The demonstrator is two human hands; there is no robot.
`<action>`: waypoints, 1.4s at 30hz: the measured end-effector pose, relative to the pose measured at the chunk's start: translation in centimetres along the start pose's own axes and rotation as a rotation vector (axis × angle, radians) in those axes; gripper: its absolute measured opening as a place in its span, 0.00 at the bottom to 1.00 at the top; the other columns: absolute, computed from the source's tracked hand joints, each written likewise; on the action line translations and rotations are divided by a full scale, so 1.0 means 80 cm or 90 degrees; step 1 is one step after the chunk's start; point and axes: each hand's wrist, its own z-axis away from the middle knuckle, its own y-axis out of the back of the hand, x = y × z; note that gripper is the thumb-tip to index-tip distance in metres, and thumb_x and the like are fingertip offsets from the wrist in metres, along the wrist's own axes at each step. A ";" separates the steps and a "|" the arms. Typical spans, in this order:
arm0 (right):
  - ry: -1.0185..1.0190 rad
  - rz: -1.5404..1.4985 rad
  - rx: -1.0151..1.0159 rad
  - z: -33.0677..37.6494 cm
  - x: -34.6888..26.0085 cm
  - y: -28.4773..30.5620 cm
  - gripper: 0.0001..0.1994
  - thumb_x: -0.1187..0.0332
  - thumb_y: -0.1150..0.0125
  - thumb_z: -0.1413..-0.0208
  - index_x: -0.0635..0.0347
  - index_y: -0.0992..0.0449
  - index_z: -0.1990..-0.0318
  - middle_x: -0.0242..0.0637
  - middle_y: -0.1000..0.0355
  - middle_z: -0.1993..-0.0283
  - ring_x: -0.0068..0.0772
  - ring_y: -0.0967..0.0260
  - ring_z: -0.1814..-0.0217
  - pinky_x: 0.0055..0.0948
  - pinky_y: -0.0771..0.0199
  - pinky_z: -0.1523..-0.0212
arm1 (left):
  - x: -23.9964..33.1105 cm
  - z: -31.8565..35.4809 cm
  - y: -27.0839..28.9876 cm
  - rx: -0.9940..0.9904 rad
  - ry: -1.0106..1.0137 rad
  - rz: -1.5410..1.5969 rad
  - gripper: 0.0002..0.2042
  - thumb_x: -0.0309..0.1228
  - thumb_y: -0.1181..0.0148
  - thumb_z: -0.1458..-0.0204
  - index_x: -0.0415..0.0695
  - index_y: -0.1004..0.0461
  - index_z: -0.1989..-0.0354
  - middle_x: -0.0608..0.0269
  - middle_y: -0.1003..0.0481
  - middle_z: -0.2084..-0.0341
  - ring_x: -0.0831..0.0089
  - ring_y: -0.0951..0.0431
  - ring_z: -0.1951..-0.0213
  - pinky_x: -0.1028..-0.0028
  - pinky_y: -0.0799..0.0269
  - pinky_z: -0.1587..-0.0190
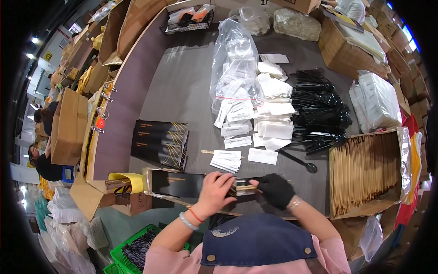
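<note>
My bare left hand (216,192), with a red cord and a pale bangle at its wrist, curls over a slim black box (233,190) at the table's front edge. My right hand (277,191), in a black glove, is closed at the box's right end. A narrow tan strip (247,187) and something pale show between the hands; the glove hides what it grips. Left of my left hand, an open carton (157,171) holds black printed boxes (175,183). Just beyond my hands lie small white packets (226,160) and a black spoon (299,160).
Black printed boxes (159,142) lie at the left. White packets spill from a clear bag (235,50) beside piled black wrapped utensils (319,107). At right stands a carton (335,182) of upright brown cards. A green basket (119,255) sits below the table; people are beyond.
</note>
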 end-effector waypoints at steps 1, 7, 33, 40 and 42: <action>0.027 -0.037 0.065 -0.013 -0.017 -0.007 0.21 0.68 0.37 0.51 0.45 0.26 0.47 0.38 0.25 0.67 0.46 0.27 0.63 0.40 0.26 0.64 | 0.007 -0.008 -0.009 0.014 -0.012 0.008 0.35 0.38 0.25 0.71 0.44 0.29 0.48 0.62 0.31 0.49 0.58 0.34 0.48 0.58 0.40 0.43; -0.298 -0.160 0.158 0.040 0.019 -0.012 0.08 0.71 0.32 0.55 0.57 0.21 0.66 0.39 0.26 0.68 0.44 0.27 0.62 0.38 0.26 0.58 | 0.014 -0.018 -0.001 -0.045 -0.001 -0.036 0.37 0.36 0.26 0.69 0.44 0.32 0.44 0.60 0.32 0.49 0.61 0.34 0.48 0.60 0.42 0.43; -0.268 0.183 0.068 0.026 -0.046 0.058 0.30 0.53 0.27 0.65 0.53 0.28 0.52 0.38 0.31 0.53 0.43 0.34 0.50 0.44 0.42 0.48 | -0.020 0.011 -0.033 0.187 0.285 0.080 0.22 0.40 0.24 0.69 0.45 0.29 0.69 0.54 0.31 0.51 0.53 0.38 0.41 0.41 0.58 0.36; -0.231 0.199 0.005 0.018 -0.049 0.057 0.31 0.51 0.28 0.63 0.53 0.29 0.50 0.38 0.32 0.51 0.43 0.34 0.50 0.45 0.42 0.47 | -0.028 0.017 -0.029 0.152 0.281 0.122 0.25 0.38 0.25 0.66 0.45 0.30 0.62 0.55 0.31 0.50 0.50 0.38 0.40 0.42 0.60 0.35; -0.199 0.179 0.005 0.010 -0.047 0.043 0.31 0.52 0.27 0.65 0.53 0.28 0.51 0.38 0.31 0.53 0.44 0.35 0.52 0.45 0.41 0.49 | -0.021 0.013 -0.023 0.157 0.324 0.156 0.28 0.39 0.25 0.65 0.45 0.31 0.55 0.57 0.31 0.49 0.48 0.40 0.38 0.41 0.62 0.34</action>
